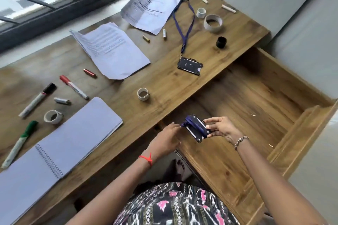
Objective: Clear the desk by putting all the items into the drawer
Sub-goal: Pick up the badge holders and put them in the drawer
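Observation:
My right hand (222, 128) holds a black card holder (196, 128) with a blue lanyard wound around it, above the open wooden drawer (256, 97). My left hand (167, 139) pinches the lanyard's end at the holder's left side. A second card holder (190, 65) with its blue lanyard (184, 23) stretched out lies on the desk (164, 82). Also on the desk are a spiral notebook (60, 144), two printed paper sheets (111, 49), three markers (37, 99), several tape rolls (143, 94) and small batteries (90, 73).
The drawer is pulled out at the right and holds only a few crumbs. A black cap (221, 42) and a large tape roll (213, 23) sit near the desk's far right. A window runs along the desk's far side, a grey wall at right.

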